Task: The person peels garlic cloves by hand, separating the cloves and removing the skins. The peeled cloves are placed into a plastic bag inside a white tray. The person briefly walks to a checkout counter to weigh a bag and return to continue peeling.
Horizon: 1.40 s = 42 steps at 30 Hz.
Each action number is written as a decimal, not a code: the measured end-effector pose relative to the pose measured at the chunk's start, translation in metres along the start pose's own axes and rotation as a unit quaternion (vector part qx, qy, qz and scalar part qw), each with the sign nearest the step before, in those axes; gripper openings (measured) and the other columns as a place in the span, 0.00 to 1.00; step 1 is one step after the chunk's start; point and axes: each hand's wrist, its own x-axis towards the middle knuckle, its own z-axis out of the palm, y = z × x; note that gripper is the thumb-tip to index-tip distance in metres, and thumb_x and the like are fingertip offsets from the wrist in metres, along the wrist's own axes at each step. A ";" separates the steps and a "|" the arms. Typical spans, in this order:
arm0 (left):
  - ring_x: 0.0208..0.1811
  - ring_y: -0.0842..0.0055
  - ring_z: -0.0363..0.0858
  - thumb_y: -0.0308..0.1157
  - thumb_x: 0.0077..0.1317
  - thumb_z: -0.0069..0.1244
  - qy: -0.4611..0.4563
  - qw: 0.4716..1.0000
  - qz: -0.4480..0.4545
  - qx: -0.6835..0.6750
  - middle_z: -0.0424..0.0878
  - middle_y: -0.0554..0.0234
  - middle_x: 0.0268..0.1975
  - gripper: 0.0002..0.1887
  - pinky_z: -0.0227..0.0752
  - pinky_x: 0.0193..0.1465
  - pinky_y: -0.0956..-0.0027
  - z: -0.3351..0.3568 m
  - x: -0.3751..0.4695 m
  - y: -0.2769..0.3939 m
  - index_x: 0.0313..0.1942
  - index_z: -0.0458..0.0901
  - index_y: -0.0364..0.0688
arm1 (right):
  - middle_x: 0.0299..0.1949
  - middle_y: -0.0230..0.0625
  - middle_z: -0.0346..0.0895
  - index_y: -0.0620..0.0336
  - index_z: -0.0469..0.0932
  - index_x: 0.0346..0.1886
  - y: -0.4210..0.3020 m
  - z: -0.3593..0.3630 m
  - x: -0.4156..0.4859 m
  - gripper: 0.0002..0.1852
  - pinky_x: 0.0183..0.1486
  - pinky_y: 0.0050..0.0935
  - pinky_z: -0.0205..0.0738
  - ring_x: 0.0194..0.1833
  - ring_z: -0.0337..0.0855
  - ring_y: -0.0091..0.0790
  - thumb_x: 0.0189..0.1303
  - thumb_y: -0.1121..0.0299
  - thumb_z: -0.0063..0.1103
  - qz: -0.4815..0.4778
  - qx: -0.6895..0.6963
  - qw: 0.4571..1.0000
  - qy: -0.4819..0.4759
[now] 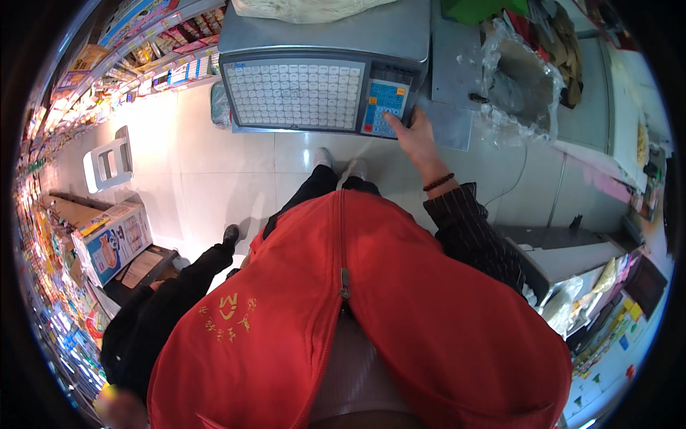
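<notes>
In front of me stands a grey electronic label-printing scale with a wide panel of white keys. My right hand reaches to its right end. The thumb touches the lower part of the blue numeric keypad, and the other fingers lie along the panel's right edge, partly hidden. A pale plastic bag rests on the weighing plate, cut off by the picture's top; its contents cannot be made out. My left hand is out of view.
A clear plastic bag liner hangs open right of the scale. Below me are floor tiles, with a white stool to the left. A person in black is close on my left, near a printed carton. Stocked shelves line the left.
</notes>
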 end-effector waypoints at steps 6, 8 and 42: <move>0.40 0.75 0.88 0.45 0.74 0.52 0.040 0.999 0.003 -0.023 0.91 0.59 0.39 0.18 0.78 0.45 0.70 -0.004 -0.010 0.004 0.49 0.88 0.39 | 0.64 0.58 0.72 0.74 0.56 0.73 0.009 0.022 0.022 0.56 0.65 0.42 0.73 0.64 0.77 0.50 0.50 0.53 0.81 -0.105 -0.004 0.990 0.089; 0.40 0.75 0.88 0.45 0.74 0.52 0.056 0.998 0.001 -0.031 0.91 0.59 0.39 0.18 0.78 0.44 0.70 -0.008 -0.011 0.008 0.49 0.87 0.39 | 0.67 0.61 0.68 0.76 0.53 0.75 0.013 0.027 0.030 0.60 0.68 0.43 0.70 0.67 0.73 0.55 0.47 0.51 0.83 -0.096 -0.036 0.989 0.111; 0.31 0.76 0.89 0.41 0.78 0.49 0.196 0.954 0.076 -0.215 0.90 0.60 0.34 0.17 0.79 0.32 0.70 0.010 0.029 0.087 0.47 0.86 0.35 | 0.26 0.27 0.76 0.60 0.76 0.35 -0.172 0.012 0.015 0.08 0.28 0.22 0.65 0.25 0.71 0.18 0.74 0.70 0.58 -0.218 0.254 0.939 -0.074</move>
